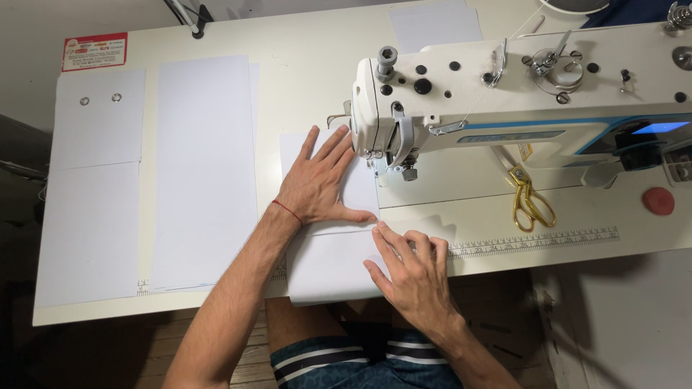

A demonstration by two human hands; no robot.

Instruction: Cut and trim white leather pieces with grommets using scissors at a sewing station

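Observation:
A white fabric piece (328, 263) lies on the sewing table, running under the needle of a white industrial sewing machine (519, 101) and hanging over the table's near edge. My left hand (321, 180) lies flat on the fabric just left of the presser foot (407, 173), fingers spread. My right hand (411, 270) presses on the fabric's near part at the table edge, fingertips touching a fold line close to my left thumb. A red thread is tied round my left wrist.
Several white fabric panels (205, 166) lie flat on the table's left half, one (97, 115) with two metal eyelets. Gold scissors (530, 202) rest under the machine arm, a red round object (657, 200) at the right. A ruler strip (533, 243) runs along the front edge.

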